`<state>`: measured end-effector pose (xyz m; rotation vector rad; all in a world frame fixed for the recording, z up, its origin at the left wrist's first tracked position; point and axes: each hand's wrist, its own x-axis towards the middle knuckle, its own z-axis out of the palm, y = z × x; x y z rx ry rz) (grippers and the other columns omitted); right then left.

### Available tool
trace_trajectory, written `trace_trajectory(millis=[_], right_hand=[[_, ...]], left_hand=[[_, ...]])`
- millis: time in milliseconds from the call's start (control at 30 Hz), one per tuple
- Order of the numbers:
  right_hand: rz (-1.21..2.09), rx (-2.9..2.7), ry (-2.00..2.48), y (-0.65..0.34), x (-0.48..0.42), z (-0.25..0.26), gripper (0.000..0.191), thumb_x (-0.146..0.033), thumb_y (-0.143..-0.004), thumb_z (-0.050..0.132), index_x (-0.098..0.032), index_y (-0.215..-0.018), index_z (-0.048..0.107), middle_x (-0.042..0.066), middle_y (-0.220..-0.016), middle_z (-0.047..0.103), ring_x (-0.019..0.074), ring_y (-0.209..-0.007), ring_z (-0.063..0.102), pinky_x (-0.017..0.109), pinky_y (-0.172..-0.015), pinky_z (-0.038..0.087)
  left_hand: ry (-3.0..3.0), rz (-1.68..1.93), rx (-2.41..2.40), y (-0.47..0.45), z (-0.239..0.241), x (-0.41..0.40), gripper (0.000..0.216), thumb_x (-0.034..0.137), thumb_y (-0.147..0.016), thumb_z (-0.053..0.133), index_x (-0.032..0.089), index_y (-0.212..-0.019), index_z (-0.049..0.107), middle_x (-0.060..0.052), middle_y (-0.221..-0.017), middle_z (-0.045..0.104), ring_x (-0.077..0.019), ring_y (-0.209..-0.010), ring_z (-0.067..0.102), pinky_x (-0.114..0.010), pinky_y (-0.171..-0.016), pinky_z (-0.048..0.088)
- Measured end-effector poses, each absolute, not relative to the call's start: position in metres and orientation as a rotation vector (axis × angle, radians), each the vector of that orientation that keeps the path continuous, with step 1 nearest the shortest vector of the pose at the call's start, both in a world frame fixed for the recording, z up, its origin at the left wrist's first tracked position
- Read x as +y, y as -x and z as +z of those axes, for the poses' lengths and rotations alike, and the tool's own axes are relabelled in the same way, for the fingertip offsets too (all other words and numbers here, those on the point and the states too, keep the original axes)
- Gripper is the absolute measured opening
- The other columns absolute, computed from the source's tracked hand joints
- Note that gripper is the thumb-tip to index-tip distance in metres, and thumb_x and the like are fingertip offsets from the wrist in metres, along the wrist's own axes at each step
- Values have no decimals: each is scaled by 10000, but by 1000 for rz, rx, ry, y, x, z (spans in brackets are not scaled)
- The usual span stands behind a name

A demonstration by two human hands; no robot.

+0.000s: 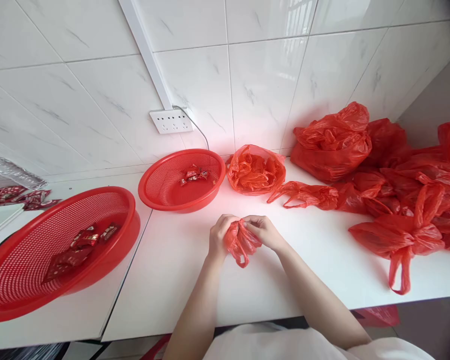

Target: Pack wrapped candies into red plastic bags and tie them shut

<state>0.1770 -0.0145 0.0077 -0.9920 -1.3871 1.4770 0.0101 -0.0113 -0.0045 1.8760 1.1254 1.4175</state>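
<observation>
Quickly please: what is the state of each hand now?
Left hand: closed on the small red bag.
Right hand: closed on the same bag.

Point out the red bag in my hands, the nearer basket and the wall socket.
red bag (240, 241), head view, on the crumpled plastic between both hands.
nearer basket (30, 260), head view, on its bare mesh floor.
wall socket (171, 120), head view, on its white faceplate.

Both hands forward – fingers closed

Left hand (220, 234) and right hand (264, 232) meet at centre, forearms bare, converging – fingers pinched.
</observation>
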Motion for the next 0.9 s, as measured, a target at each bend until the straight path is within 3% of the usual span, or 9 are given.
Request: trace_trajectory(millis=[133,267,333,400,500,600,667,767,900], right_hand=[[1121,-1600,1122,-182,-14,8,262,-360,-905,515,-177,-879,700,42,-779,675,156,-653,587,292,-639,477],[574,-1697,1122,-187,-15,8,201,-306,-916,491,-208,-917,666,79,-915,660,216,-873,598,376,-833,463],[705,-1599,1082,-187,-15,9,176,-326,-937,474,-213,-916,607,69,-922,645,201,-852,600,371,-823,470],[993,-1441,1014,-186,-14,9,153,-366,-943,484,-223,-932,537,18,-795,607,158,-699,578,315,-693,478],[1261,-1249,914,-186,-14,11,216,-442,-918,534,-236,-965,488,-62,-629,478,106,-514,453,239,-520,381],[1324,-1181,905,-189,-15,15,276,-490,-893,563,-245,-992,483,-86,-589,423,82,-447,351,220,-464,298],[1337,-1227,918,-193,-16,19,298,-500,-885,576,-242,-1009,498,-81,-596,438,86,-465,368,222,-481,316],[1390,-1413,936,-196,-17,22,309,-504,-892,567,-213,-997,562,-14,-766,571,118,-644,514,250,-609,417],[1380,-1491,1002,-192,-15,20,338,-513,-896,554,-183,-840,607,18,-809,605,145,-718,542,272,-666,437]], left_hand=[[-1950,1300,1096,-10,-1,-9,170,122,-789,595,228,-898,672,-4,-856,654,-154,-788,613,-271,-728,492],[-1644,1098,973,-12,-3,-8,171,147,-784,623,212,-927,690,-7,-844,693,-149,-737,630,-262,-679,503],[-1523,1117,916,-12,-3,-7,159,175,-780,647,201,-923,713,-31,-888,712,-175,-784,652,-289,-713,520],[-1517,1162,878,-11,-2,-6,167,199,-773,677,200,-927,741,-49,-914,719,-198,-828,663,-322,-762,529],[-1613,1172,834,-11,1,-5,216,231,-770,716,222,-980,762,-57,-918,713,-207,-857,666,-339,-797,530],[-1632,1135,821,-11,5,-6,197,276,-827,678,236,-1000,763,-60,-912,703,-203,-868,663,-343,-813,530],[-1590,1147,832,-10,6,-6,179,297,-849,657,235,-977,767,-62,-909,701,-204,-871,664,-347,-817,531],[-1467,1200,870,-6,8,-5,164,314,-832,677,219,-932,766,-69,-935,719,-212,-870,675,-355,-805,543],[-1372,1216,930,-3,11,-6,190,354,-827,676,199,-908,752,-73,-943,740,-218,-854,690,-359,-787,558]])
